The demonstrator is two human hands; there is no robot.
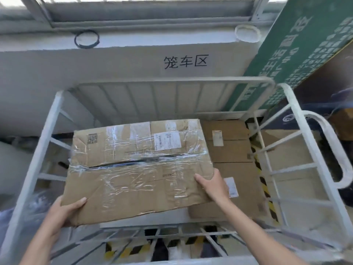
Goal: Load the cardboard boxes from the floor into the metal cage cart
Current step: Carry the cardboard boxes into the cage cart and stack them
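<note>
A large taped cardboard box (137,169) with a dark slit along its top seam hangs inside the white metal cage cart (38,155). My left hand (63,211) grips its near left corner, thumb on top. My right hand (212,182) holds its near right edge, fingers over the top. Lower in the cart, to the right, lie two flat cardboard boxes (229,142), partly hidden by the held box.
A green printed board (298,46) leans at the right behind the cart. A grey wall with black characters (185,61) stands beyond. Yellow-black floor tape (133,249) shows through the cart's near bars. Bagged goods (11,163) lie at the left.
</note>
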